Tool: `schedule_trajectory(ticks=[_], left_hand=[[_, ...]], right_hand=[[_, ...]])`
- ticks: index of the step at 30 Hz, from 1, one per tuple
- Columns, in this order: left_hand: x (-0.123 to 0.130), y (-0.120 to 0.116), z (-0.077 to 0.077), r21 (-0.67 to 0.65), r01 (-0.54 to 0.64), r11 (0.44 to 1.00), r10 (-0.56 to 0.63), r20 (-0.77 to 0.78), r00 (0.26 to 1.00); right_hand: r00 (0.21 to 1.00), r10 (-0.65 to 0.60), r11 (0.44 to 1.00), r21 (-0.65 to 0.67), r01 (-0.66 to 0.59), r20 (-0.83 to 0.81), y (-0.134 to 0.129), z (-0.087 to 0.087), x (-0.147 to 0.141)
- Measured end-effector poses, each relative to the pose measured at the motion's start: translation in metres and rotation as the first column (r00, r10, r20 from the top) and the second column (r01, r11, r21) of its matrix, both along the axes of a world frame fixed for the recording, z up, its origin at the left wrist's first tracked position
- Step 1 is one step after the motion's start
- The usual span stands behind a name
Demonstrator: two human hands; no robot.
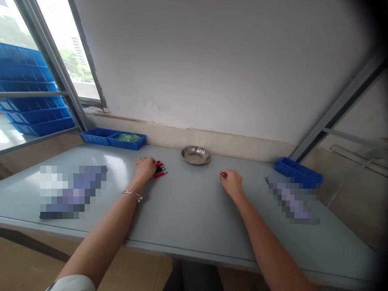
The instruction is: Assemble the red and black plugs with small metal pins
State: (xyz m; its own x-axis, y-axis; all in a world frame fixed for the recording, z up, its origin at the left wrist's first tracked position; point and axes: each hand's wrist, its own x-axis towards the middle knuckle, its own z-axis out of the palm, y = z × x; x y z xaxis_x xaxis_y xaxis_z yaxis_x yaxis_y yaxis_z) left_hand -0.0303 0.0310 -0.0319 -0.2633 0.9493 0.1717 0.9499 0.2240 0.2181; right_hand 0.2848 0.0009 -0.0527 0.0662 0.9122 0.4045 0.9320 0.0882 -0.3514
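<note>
My left hand (146, 167) is closed at several slim pen-like sticks (159, 175) on the grey table. They have red or black bodies and thin metallic tips pointing right; the fingers partly hide them. To the right, my right hand (232, 182) is pinched shut just above the tabletop. A small dark red thing (223, 175) shows at its fingertips, too small to name. Between and beyond both hands, a shallow round steel dish (195, 161) stands near the wall.
Two blue bins (98, 139) stand at the back left, one with green packets (128, 138). Another blue bin (298, 173) is at the back right. Blurred-out flat items lie left (74, 192) and right (292, 202). Stacked blue crates (36, 97) stand beyond the left frame.
</note>
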Motion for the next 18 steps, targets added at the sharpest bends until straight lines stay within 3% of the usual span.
schedule_trajectory(ticks=[7, 18], left_hand=[[0.002, 0.0, 0.002, -0.027, -0.003, 1.0, 0.003, 0.002, 1.0], [0.001, -0.002, 0.002, -0.008, 0.009, 1.0, -0.009, -0.025, 1.0]], right_hand=[[0.992, -0.034, 0.997, -0.068, 0.042, 0.12, 0.002, -0.008, 0.003], [0.99, -0.023, 0.995, -0.095, 0.036, 0.139, 0.002, -0.011, 0.004]])
